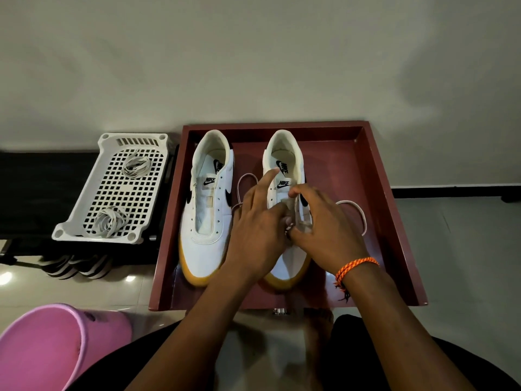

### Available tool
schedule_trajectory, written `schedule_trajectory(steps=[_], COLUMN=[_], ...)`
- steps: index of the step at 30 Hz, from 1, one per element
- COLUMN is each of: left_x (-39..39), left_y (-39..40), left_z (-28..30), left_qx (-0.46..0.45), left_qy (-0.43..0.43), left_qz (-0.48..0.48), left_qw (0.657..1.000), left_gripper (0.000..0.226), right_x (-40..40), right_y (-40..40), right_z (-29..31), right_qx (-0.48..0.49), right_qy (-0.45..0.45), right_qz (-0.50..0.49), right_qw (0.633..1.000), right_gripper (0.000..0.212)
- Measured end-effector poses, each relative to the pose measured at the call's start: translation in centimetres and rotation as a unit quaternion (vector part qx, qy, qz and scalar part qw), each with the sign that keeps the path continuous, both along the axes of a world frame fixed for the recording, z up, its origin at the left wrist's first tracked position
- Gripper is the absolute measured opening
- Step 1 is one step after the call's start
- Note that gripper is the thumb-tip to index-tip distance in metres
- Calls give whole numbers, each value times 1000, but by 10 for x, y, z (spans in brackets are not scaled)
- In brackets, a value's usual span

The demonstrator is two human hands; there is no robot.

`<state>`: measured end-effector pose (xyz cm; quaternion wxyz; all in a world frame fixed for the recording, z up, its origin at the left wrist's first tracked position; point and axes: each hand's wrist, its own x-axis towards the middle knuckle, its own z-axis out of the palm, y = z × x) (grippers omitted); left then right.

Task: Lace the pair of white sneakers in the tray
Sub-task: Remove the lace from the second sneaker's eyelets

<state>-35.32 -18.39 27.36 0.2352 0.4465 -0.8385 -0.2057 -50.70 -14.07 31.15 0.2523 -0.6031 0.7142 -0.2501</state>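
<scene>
Both hands work over the lower eyelets of the right-hand sneaker [284,176]. The left hand [258,221] rests on the shoe's inner flank, index finger stretched out toward twelve o'clock, the other fingers curled in at the eyelet row; whether they pinch lace I cannot tell. The right hand [324,221] has its fingers and thumb curled round the outer eyelet flap, apparently pinching it and perhaps a lace end there. A white lace [358,213] loops out at three o'clock of this shoe and another loop of it shows at nine o'clock, between the two shoes.

So the step in hand looks like the first threading of this shoe, low in the eyelet rows. The next move likely calls for pulling the ends even, then crossing them upward hole by hole.

The left-hand sneaker [207,210] stands just beside, at nine o'clock, unlaced. Both sit heel-away in the maroon tray [394,221]. At nine o'clock of the tray, a white perforated basket [93,198] holds two bundles of spare laces [137,166]. A pink tub [50,342] sits at seven o'clock.
</scene>
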Motion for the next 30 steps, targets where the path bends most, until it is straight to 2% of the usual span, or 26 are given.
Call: schedule_trajectory(steps=[3,5,7,8,10,12,13,16,19,21,23,26,27,28,30], left_x=[-2,0,5,8,10,6,3,1,2,5,8,7,5,3,2], left_y=[-4,-8,-12,-14,-13,-5,-1,-2,-11,-13,-14,-6,-3,-2,-7], left_z=[1,6,11,13,13,9,6,0,5,11,14,9,5,1,-1], left_qx=[41,69,52,27,-19,-24,-19,1,47,47,18,-11,-8,-1,21], left_qy=[68,159,203,187,91,6,-10,27,159,215,188,24,-3,0,60], left_qz=[11,40,61,55,22,-6,-13,-8,33,69,67,28,15,6,7], left_qw=[997,984,976,980,995,1000,1000,1000,986,973,980,999,1000,1000,998], left_gripper=[37,34,27,25,22,19,17,19,17,13,17,16,14,11,4], right_x=[-1,-2,-2,-1,0,0,1,0,-1,-1,0,0,0,0,0], right_y=[1,1,1,1,2,1,1,1,2,1,2,2,2,2,2], right_z=[0,1,2,2,3,4,4,3,2,3,3,3,3,3,3], right_qx=[7,10,10,11,10,3,2,5,9,11,14,11,9,9,9], right_qy=[-2,11,19,19,12,6,7,13,22,24,24,18,18,18,18], right_qz=[-2,-2,-2,-3,-3,-3,-2,-2,-5,-5,-6,-4,-3,-3,-7], right_qw=[1000,1000,1000,1000,1000,1000,1000,1000,1000,1000,1000,1000,1000,1000,1000], right_gripper=[64,65,65,65,65,61,59,61,66,65,64,62,60,59,61])
